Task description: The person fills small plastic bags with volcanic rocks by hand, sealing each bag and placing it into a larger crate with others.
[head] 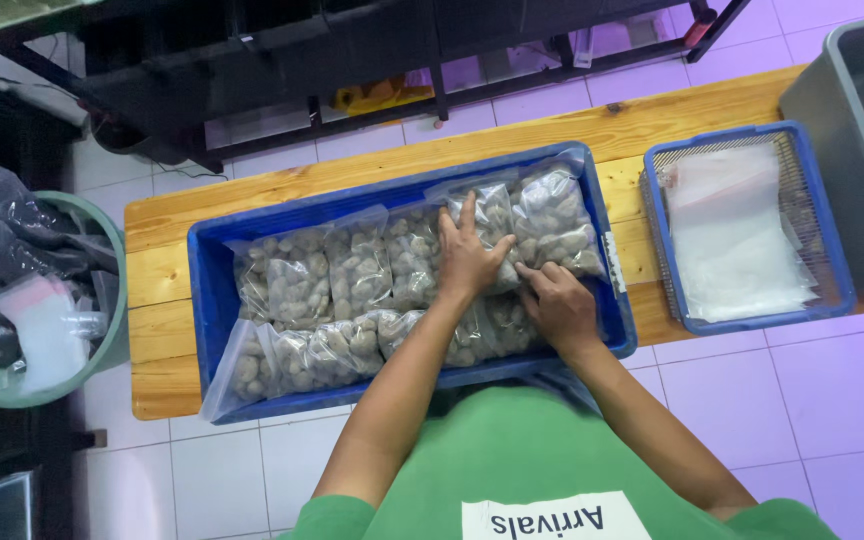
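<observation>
A blue plastic crate (pixel 214 300) sits on a wooden bench (pixel 157 270) and holds several clear bags of brownish-grey lumps (pixel 297 280). My left hand (pixel 469 252) lies flat, fingers spread, on a bag (pixel 492 210) near the crate's right end. My right hand (pixel 557 298) rests just to its right, fingers curled onto the lower edge of the rightmost bag (pixel 557 220). Both forearms reach in from the bottom over my green shirt.
A smaller blue mesh basket (pixel 832 300) with flat empty clear bags (pixel 732 240) stands at the bench's right. A grey tub (pixel 862 140) is at the far right. A green bin (pixel 102 340) with dark bags stands left on the floor. Black shelving runs behind.
</observation>
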